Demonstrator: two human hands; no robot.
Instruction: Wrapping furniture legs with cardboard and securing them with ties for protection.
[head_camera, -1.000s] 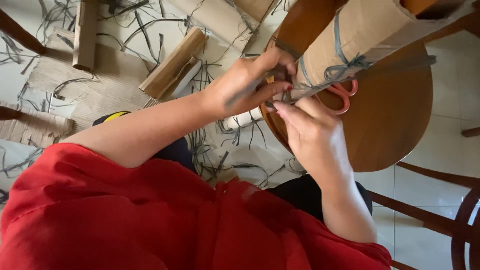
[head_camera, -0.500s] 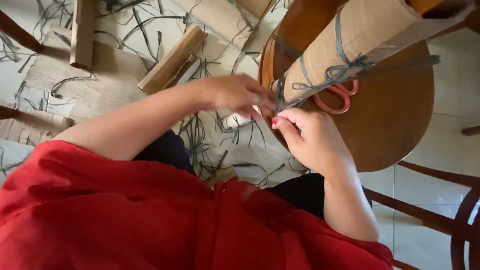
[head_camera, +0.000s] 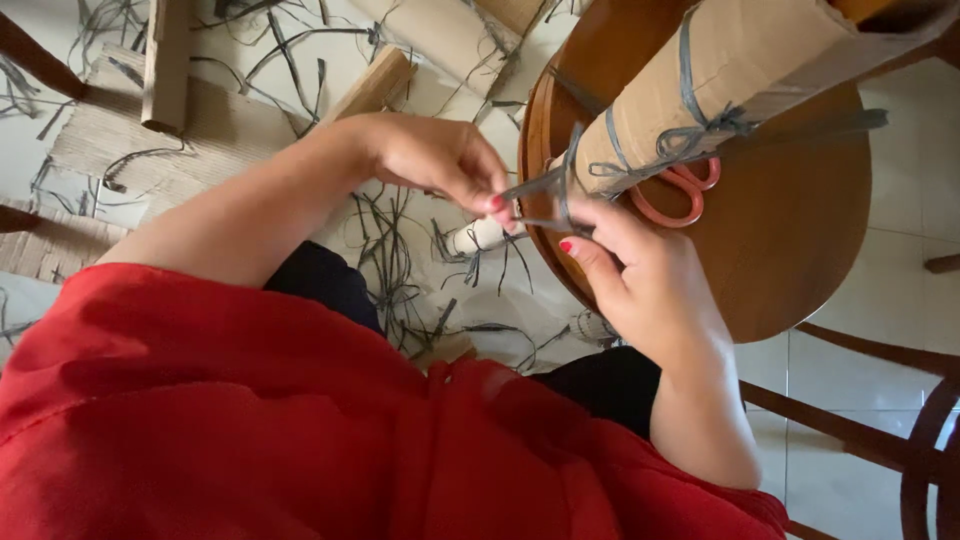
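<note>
Seen from above, we find a person in a red top working grey string (head_camera: 560, 185) around a cardboard roll (head_camera: 730, 75) that lies across a round wooden table (head_camera: 800, 270), its near end reaching over the table's left edge. The left hand (head_camera: 435, 160) pinches one end of the string between thumb and fingertips just off that edge; the right hand (head_camera: 640, 275), nails painted red, has its fingers closed on the other strand directly below the roll's end, so both hands grip the string and almost touch. The string already runs in loops around the roll, with a knot showing midway along it. Red-handled scissors (head_camera: 685, 190) rest on the table partly under the roll, just beside the right hand. Beyond the table's left edge the floor (head_camera: 300, 60) is littered with grey string scraps (head_camera: 400, 270), cardboard sheets (head_camera: 100, 150) and more rolls (head_camera: 370, 85); a small pale roll (head_camera: 480, 237) lies right below the hands
</note>
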